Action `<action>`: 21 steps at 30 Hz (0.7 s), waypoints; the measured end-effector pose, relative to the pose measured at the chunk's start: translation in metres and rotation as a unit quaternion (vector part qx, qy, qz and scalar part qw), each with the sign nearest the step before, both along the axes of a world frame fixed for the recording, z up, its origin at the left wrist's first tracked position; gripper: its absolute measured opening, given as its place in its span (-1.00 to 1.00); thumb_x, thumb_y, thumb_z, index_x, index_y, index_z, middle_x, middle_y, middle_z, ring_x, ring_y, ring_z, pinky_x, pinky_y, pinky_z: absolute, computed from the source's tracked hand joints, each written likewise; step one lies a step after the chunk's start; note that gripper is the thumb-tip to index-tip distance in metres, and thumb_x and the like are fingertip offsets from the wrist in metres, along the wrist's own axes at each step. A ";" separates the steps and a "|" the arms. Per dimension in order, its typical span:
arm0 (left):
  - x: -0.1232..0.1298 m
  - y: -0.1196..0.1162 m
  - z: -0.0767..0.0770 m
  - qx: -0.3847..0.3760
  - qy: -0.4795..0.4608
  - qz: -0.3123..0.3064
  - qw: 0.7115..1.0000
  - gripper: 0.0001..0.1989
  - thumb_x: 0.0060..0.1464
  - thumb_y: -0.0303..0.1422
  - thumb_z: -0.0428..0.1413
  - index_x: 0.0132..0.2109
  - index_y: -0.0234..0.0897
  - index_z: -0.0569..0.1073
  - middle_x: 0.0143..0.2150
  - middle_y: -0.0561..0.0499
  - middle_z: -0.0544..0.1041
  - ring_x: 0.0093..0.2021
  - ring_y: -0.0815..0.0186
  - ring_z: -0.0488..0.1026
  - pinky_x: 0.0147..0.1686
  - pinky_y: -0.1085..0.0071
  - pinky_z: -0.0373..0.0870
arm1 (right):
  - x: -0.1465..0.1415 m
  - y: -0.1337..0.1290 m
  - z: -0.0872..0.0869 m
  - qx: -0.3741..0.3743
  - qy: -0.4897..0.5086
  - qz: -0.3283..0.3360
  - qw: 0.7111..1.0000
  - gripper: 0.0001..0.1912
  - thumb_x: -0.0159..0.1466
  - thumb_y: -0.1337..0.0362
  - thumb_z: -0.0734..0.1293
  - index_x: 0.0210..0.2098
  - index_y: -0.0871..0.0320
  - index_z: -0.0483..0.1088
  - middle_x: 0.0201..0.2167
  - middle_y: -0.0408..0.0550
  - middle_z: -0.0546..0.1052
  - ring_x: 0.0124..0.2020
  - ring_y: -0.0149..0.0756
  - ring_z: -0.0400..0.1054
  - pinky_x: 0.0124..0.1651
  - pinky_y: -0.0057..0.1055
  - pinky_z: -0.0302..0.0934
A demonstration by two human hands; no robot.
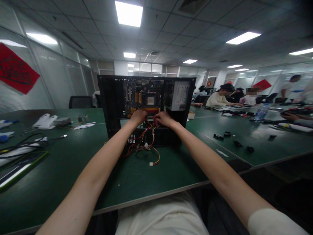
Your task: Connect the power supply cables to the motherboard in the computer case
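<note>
An open black computer case stands upright on the green table, its inside facing me. Mounted in it are a motherboard and, at the upper right, a power supply. My left hand is at the board's lower edge with its fingers curled, and whatever they hold is hidden. Just to its right, my right hand has its fingers closed around a bundle of coloured power cables. Below both hands, loose wires spill out of the case, and one white connector rests on the table.
White gloves, a grey block and dark cables lie to the left. Several small black parts are scattered on the right, with a water bottle beyond. Other people sit at the far right tables.
</note>
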State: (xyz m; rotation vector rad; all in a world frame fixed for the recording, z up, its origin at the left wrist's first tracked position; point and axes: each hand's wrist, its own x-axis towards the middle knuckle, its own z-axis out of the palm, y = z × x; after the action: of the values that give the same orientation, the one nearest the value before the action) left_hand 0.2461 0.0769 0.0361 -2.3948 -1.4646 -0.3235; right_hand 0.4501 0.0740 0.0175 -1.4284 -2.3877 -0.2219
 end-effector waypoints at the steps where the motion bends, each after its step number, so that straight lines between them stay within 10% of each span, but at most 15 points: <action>1: 0.000 0.001 0.000 0.000 0.001 0.000 1.000 -0.67 0.37 -0.35 0.12 0.12 -0.29 0.70 0.14 -0.33 0.69 0.23 -0.06 0.61 0.20 0.18 0.53 | 0.000 0.000 0.000 0.001 -0.003 -0.002 1.000 -0.62 0.47 0.44 0.32 0.18 0.23 0.65 0.12 0.13 0.70 0.16 -0.11 0.56 0.16 -0.38 0.30; 21: 0.005 0.007 -0.002 -0.008 -0.019 0.020 1.000 -0.65 0.35 -0.43 0.08 0.14 -0.34 0.67 0.16 -0.44 0.66 0.27 -0.14 0.59 0.20 0.09 0.52 | -0.001 0.002 -0.001 0.028 -0.062 -0.006 0.998 -0.66 0.54 0.32 0.30 0.17 0.23 0.65 0.10 0.20 0.65 0.13 -0.11 0.52 0.13 -0.36 0.27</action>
State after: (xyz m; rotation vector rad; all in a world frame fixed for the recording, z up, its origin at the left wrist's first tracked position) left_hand 0.2509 0.0843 0.0339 -2.3805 -1.5350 -0.3508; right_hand 0.4489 0.0761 0.0164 -1.4434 -2.4502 -0.3880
